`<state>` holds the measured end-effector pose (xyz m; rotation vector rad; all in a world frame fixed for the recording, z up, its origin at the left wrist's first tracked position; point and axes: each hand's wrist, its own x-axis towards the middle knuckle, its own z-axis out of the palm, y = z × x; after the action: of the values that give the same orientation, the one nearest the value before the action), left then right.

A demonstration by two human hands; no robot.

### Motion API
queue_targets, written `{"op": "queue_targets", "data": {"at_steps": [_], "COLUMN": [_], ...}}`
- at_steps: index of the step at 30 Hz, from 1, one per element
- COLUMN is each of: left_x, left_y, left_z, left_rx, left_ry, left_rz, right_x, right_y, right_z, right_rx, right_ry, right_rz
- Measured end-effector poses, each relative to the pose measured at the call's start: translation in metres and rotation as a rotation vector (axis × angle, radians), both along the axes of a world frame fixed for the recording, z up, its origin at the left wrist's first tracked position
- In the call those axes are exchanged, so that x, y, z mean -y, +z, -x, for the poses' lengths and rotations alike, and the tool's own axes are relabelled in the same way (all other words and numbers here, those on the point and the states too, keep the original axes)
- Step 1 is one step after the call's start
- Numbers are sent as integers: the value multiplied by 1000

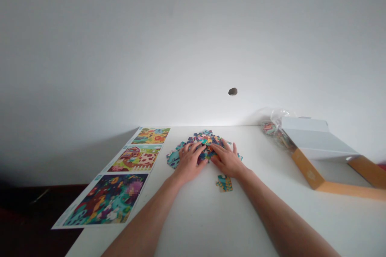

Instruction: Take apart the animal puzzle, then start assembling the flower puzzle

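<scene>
A heap of colourful jigsaw puzzle pieces (208, 138) lies on the white table, partly hidden under my hands. My left hand (192, 161) rests on the heap's near left side, fingers spread and pointing away from me. On the right side of the heap lies my right hand (226, 158), its fingers also apart, touching the pieces. Neither hand shows a piece gripped in it. One teal and yellow puzzle piece (224, 183) sits by itself on the table, close to my right wrist.
Along the left edge lies a printed picture sheet (105, 196) with three scenes. An open orange and white box (327, 186) stands at the right. Behind it, by the wall, is a clear plastic bag (279, 118) with pieces inside. The white wall has a hole (233, 91).
</scene>
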<state>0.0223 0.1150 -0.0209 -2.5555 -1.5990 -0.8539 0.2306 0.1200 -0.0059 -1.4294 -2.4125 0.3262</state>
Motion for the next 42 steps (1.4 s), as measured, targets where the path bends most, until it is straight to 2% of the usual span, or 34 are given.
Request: {"op": "queue_targets", "data": {"at_steps": [7, 13, 20, 25, 28, 32, 42], "left_x": [-1, 0, 0, 0, 0, 1, -4], "left_y": [-1, -1, 2, 3, 2, 1, 6], "left_z": [1, 1, 0, 0, 0, 0, 1], "left_rx": [11, 15, 19, 14, 16, 11, 125], "left_ry": [-2, -18, 9, 9, 1, -7, -36], "left_rz": [0, 27, 12, 9, 20, 31, -48], "right_x": [1, 2, 1, 0, 0, 0, 0], "right_y": [5, 2, 5, 4, 0, -3, -3], "right_z": [0, 0, -2, -1, 0, 1, 2], "right_rx": [-12, 28, -64, -76, -3, 46, -80], "right_ry": [-9, 61, 86, 15, -20, 24, 70], "right_rz": [-74, -9, -63, -135, -80, -10, -57]}}
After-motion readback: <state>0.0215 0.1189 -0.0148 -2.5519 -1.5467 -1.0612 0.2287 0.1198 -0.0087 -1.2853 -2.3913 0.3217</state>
